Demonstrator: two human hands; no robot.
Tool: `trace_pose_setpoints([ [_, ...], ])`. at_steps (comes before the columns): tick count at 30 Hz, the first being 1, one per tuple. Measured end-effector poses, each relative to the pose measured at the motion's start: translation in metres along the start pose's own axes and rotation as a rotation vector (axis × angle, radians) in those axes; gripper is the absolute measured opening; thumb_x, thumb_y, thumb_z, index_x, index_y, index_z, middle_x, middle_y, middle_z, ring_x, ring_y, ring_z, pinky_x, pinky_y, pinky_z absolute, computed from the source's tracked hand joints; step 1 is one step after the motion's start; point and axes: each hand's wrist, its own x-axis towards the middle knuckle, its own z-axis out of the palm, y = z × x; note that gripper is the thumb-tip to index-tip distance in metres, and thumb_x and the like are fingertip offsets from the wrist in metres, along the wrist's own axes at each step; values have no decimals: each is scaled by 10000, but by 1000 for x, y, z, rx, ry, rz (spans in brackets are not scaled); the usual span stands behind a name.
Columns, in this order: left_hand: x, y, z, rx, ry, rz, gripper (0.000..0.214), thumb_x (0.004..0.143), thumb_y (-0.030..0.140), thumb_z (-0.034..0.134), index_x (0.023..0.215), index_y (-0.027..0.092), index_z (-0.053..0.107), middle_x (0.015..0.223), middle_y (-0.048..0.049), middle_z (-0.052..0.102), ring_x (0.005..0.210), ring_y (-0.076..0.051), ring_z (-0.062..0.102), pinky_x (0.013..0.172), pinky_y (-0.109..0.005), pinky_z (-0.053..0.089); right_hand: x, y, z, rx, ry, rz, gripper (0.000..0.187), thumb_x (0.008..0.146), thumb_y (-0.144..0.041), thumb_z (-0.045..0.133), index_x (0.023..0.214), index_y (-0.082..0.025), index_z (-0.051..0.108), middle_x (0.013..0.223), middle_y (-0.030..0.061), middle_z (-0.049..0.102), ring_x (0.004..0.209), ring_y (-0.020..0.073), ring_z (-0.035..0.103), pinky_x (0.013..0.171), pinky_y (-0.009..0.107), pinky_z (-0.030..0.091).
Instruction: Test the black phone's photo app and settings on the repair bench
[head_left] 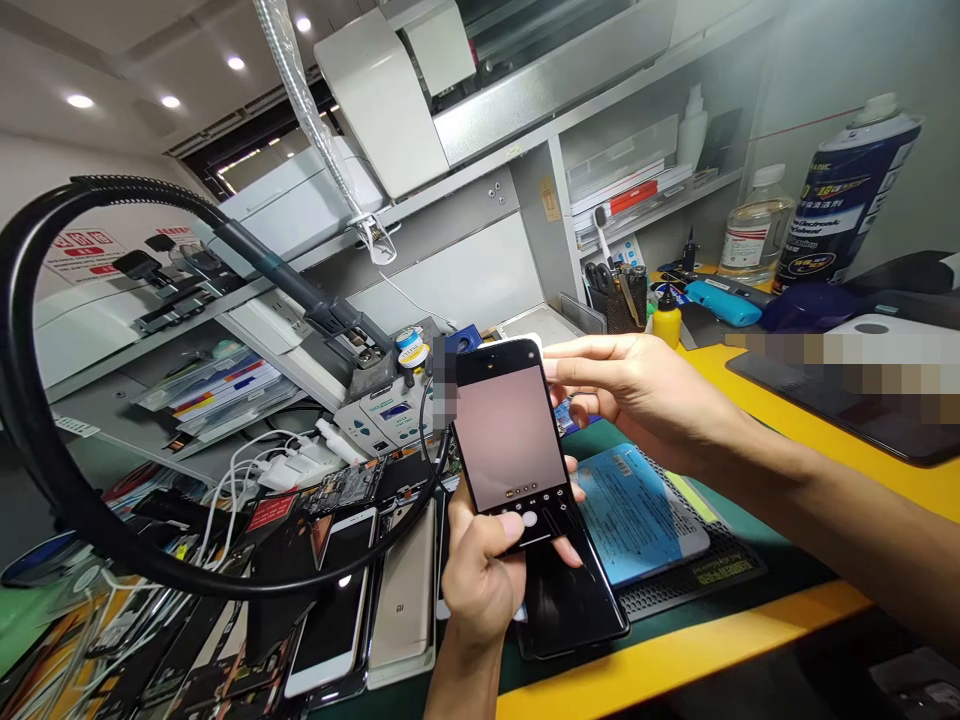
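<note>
Gripping a black smartphone upright: left hand, fingers closed around the phone's lower end, thumb across the lower screen edge. Right hand open, fingers extended, tips at the phone's upper right edge, apparently touching it. Screen shows a camera view. Under the hands: second black phone on a dark mat, just beside a blue card. To the left: white phone, gold Mi phone. Farther back: soldering station, yellow bottle, spray can. Black gooseneck curves across the left foreground.
</note>
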Motion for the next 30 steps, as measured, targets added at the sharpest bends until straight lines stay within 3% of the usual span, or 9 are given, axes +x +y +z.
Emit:
trace_pose_setpoints([
  [5, 2, 8, 5, -75, 1, -74, 487, 920, 504, 543, 1161, 144, 764, 1112, -208, 780, 940, -391, 747, 502, -361, 591, 1, 2, 0, 4, -4, -8, 276, 724, -325, 917, 928, -149, 861, 917, 97, 771, 733, 141, 629, 537, 218, 423],
  [10, 3, 10, 9, -107, 16, -104, 661, 931, 665, 484, 1226, 133, 745, 1114, -242, 765, 911, -395, 732, 492, -367, 576, 2, 3, 1, -6, 0, -30, 260, 709, -337, 923, 878, -148, 864, 912, 99, 772, 733, 141, 617, 536, 221, 418],
  [18, 2, 8, 9, -111, 41, -65, 712, 924, 680, 509, 1391, 162, 652, 1093, -223, 764, 930, -428, 733, 464, -373, 571, 2, 2, 0, 26, -7, 0, 187, 695, -254, 914, 807, -131, 828, 824, 61, 740, 679, 110, 610, 533, 196, 434],
  [22, 2, 9, 10, -111, 33, -68, 687, 924, 679, 513, 1332, 155, 692, 1085, -226, 768, 943, -412, 737, 477, -349, 571, 3, 3, 1, 19, 20, 14, 215, 704, -295, 900, 808, -135, 803, 825, 63, 741, 676, 120, 631, 525, 195, 444],
  [24, 2, 9, 9, -108, 31, -73, 684, 929, 692, 490, 1261, 144, 730, 1092, -232, 769, 935, -403, 740, 478, -352, 580, 4, 3, -2, -89, 89, -6, 205, 707, -299, 877, 801, -138, 792, 823, 67, 750, 680, 138, 648, 518, 203, 450],
  [27, 4, 10, 9, -99, 61, -82, 729, 943, 724, 424, 1170, 119, 761, 1090, -237, 772, 909, -380, 744, 482, -355, 593, 11, 2, -14, -493, 176, -62, 122, 752, -257, 788, 787, -141, 776, 778, 59, 756, 611, 137, 625, 525, 225, 462],
  [30, 8, 10, 11, -81, 128, -77, 727, 988, 692, 334, 1113, 126, 772, 1039, -215, 784, 849, -352, 752, 445, -343, 586, 21, 1, -31, -905, 72, -13, 106, 777, -186, 679, 806, -147, 773, 679, 40, 736, 566, 153, 626, 537, 242, 472],
])
